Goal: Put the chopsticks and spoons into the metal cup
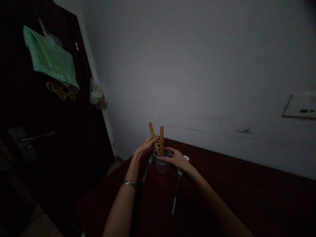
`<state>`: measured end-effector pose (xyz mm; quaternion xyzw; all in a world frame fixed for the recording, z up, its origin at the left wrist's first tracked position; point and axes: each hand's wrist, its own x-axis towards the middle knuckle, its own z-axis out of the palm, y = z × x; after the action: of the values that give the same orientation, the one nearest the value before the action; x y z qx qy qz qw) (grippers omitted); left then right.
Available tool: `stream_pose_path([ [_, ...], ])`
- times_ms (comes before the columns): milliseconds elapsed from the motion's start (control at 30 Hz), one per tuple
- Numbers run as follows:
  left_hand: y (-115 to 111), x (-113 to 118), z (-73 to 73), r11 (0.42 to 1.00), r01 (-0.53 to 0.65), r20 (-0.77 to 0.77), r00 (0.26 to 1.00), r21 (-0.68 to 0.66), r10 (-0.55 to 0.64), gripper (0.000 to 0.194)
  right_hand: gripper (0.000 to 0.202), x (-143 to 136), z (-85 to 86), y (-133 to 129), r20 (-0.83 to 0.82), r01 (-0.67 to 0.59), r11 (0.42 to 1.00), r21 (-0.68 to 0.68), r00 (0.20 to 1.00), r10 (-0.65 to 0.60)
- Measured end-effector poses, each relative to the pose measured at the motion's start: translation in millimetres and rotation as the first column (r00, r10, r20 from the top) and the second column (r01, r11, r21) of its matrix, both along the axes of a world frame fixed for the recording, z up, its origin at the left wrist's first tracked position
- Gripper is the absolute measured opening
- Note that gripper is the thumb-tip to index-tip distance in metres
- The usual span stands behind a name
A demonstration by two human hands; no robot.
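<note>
A grey metal cup (162, 167) stands upright on the dark red table, with wooden chopsticks (161, 141) rising out of it in two groups. One group is near vertical, and the other leans to the left. My left hand (147, 144) is closed on the leaning chopsticks, above the cup's left rim; some of its fingers are hidden behind them. From the right, my right hand (176, 158) grips the cup's rim, thumb in front. A short spoon (147, 168) lies left of the cup, and a longer spoon (177, 187) lies right of it, below my right hand.
Partly behind my right hand is a small white object (186, 158). The table (234, 184) meets a grey wall (197, 65) with a socket plate (301, 105). At left is a dark door (81, 138) with a hanging green cloth (51, 59). The room is dim.
</note>
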<state>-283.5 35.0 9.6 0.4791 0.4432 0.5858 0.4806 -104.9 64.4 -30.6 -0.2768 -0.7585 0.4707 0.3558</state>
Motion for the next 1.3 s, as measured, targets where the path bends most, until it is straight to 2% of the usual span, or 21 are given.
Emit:
stream_pose_path([
  [200, -13, -14, 12.6, 0.999, -0.014, 0.106, 0.994, 0.051, 0.009, 0.021, 0.059, -1, -3.0, 1, -0.037, -0.034, 0.999, 0.000, 0.999, 0.034],
  [300, -18, -24, 17.7, 0.990, -0.107, 0.195, 0.977, 0.089, 0.088, 0.020, 0.058, 0, -1.5, 1, -0.029, -0.052, 0.999, 0.000, 0.998, 0.052],
  [400, -20, -33, 23.0, 0.966, -0.236, 0.270, 0.942, 0.104, 0.201, 0.017, 0.056, 1, 0.7, 0, -0.027, -0.073, 0.997, -0.002, 0.997, 0.073],
  [500, -22, -40, 29.5, 0.947, -0.305, 0.366, 0.896, 0.099, 0.250, 0.016, 0.055, 1, 1.5, 0, -0.029, -0.085, 0.996, -0.003, 0.996, 0.085],
  [633, -28, -48, 39.6, 0.952, -0.303, 0.522, 0.818, 0.034, 0.242, 0.021, 0.061, 0, -1.9, 3, -0.025, -0.078, 0.997, 0.001, 0.997, 0.078],
  [700, -33, -54, 43.5, 0.957, -0.289, 0.547, 0.800, -0.005, 0.245, 0.023, 0.067, -1, -5.2, 5, -0.020, -0.062, 0.998, 0.007, 0.998, 0.062],
  [833, -42, -71, 42.5, 0.963, -0.243, 0.430, 0.862, -0.118, 0.270, 0.025, 0.077, -4, -11.5, 9, -0.003, -0.034, 0.999, 0.011, 0.999, 0.034],
  [933, -48, -82, 31.3, 0.943, -0.177, 0.243, 0.938, -0.281, 0.249, 0.023, 0.082, -4, -13.6, 10, 0.007, -0.037, 0.999, -0.006, 0.999, 0.037],
  [1033, -57, -88, 16.1, 0.890, -0.177, 0.066, 0.972, -0.420, 0.225, 0.020, 0.086, -2, -13.1, 10, -0.001, -0.059, 0.998, -0.020, 0.998, 0.059],
  [1133, -70, -88, 5.0, 0.877, -0.197, -0.030, 0.978, -0.439, 0.205, 0.017, 0.092, 0, -12.0, 9, -0.012, -0.089, 0.996, -0.024, 0.996, 0.089],
  [1300, -90, -84, -1.7, 0.894, -0.213, -0.071, 0.977, -0.394, 0.201, 0.020, 0.104, 0, -14.2, 5, 0.006, -0.091, 0.996, 0.011, 0.996, 0.091],
])
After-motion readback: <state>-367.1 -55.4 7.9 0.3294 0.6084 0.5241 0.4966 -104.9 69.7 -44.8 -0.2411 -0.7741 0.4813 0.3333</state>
